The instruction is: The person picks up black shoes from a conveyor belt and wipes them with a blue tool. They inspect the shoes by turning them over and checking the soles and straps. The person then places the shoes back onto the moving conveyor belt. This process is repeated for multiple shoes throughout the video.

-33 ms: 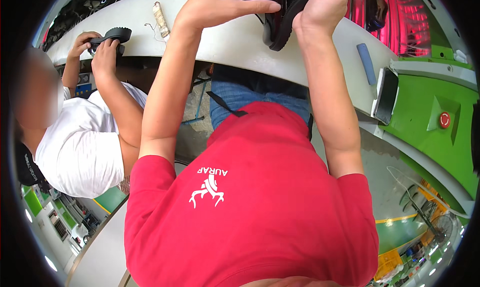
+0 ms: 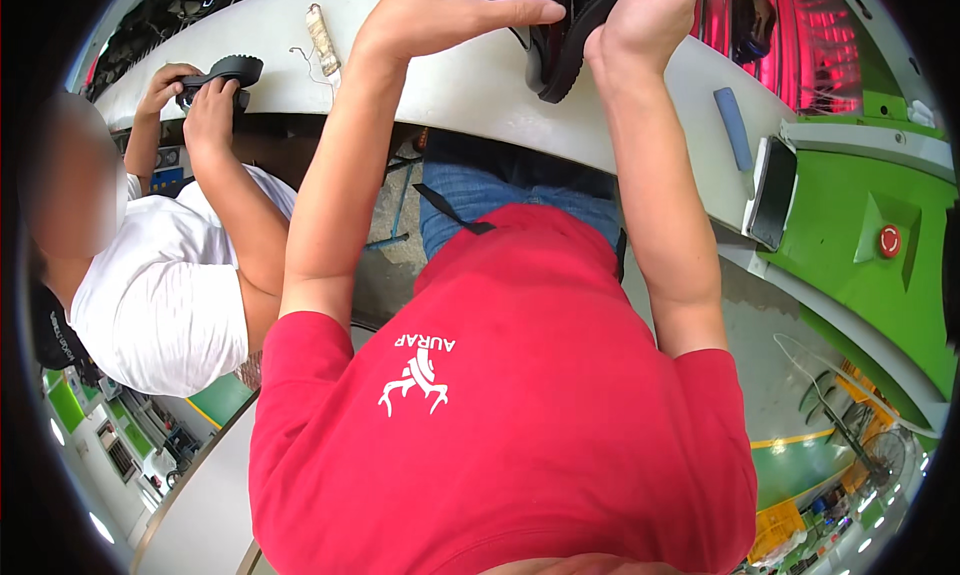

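Note:
At the top edge of the head view I hold a glossy black shoe (image 2: 556, 47) with a thick ridged black sole, tilted over the white table (image 2: 470, 85). My right hand (image 2: 645, 25) cups the sole from the right, its fingertips partly hidden. From the left, my left hand (image 2: 425, 17) reaches to the shoe, its thumb stretched across and against the dark upper. The other left fingers run out of the picture at the top. Part of the shoe is cut off there too.
A person at left holds another black shoe (image 2: 235, 72). A cream-wrapped stick (image 2: 322, 40) with a thin cord lies between us. At right are a blue rod (image 2: 733, 128), a phone-like device (image 2: 773, 193), a red button (image 2: 889, 240) on a green machine, and a dark shoe (image 2: 752, 23) under red light.

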The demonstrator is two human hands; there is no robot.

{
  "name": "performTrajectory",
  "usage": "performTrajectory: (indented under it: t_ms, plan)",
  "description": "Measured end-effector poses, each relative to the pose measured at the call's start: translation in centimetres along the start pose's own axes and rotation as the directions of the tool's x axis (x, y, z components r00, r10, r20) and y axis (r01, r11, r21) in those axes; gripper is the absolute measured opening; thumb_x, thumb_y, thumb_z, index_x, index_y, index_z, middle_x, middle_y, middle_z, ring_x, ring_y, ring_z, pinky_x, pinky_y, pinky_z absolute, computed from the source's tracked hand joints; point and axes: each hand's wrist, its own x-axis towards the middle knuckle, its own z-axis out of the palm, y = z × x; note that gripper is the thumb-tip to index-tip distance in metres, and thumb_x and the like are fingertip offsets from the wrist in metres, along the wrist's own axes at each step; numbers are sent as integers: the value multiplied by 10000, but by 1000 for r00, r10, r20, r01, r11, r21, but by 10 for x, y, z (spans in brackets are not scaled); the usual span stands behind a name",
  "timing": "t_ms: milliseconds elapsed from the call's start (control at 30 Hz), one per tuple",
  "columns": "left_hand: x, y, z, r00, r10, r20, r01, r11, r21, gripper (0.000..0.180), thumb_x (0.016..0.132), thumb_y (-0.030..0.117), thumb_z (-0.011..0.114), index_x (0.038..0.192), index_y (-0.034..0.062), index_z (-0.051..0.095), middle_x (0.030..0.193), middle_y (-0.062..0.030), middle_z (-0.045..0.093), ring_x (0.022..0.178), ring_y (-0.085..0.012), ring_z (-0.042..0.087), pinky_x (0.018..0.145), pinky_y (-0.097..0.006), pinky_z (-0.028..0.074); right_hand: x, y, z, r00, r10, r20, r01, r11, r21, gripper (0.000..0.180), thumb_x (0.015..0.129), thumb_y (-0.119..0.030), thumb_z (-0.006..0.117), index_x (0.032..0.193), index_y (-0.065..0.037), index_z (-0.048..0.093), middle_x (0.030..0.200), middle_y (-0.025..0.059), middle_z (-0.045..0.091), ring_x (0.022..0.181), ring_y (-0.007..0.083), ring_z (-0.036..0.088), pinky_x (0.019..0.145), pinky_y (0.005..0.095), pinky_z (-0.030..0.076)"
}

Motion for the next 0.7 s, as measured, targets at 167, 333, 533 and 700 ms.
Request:
performTrajectory:
  t_ms: [167,333,533,700]
  plan:
    - [-1,3,16,991,-39,-127,43,999,29,999,746,340,995,1575,79,502,1543,-187,488,1480,-340,440,1257,-455,343,-2,4,3,999,-32,-37,31,999,-19,496,1136,-523,491,1043,-83,700,923,38,715,817,165,704,747,301,573]
    - [2,12,15,993,-39,-110,41,999,20,984,752,329,986,1571,69,505,1542,-183,494,1472,-339,447,1250,-456,352,5,-5,-13,974,200,110,-226,903,365,496,1139,-518,485,1063,-79,703,934,39,720,826,164,712,758,306,580]
    - [0,6,9,995,50,-88,-50,999,2,986,756,323,966,1581,64,492,1558,-192,480,1483,-347,437,1261,-466,337,-7,-2,7,1000,-11,-11,11,999,51,505,1138,-515,479,1057,-72,708,934,49,736,820,172,722,762,309,586]
    - [-2,9,18,990,-32,-137,37,999,35,959,777,313,972,1572,57,502,1543,-193,500,1464,-339,464,1250,-447,352,-5,1,-1,1000,-10,12,10,1000,-2,525,1137,-521,474,1057,-60,713,950,62,751,835,181,731,781,312,589]
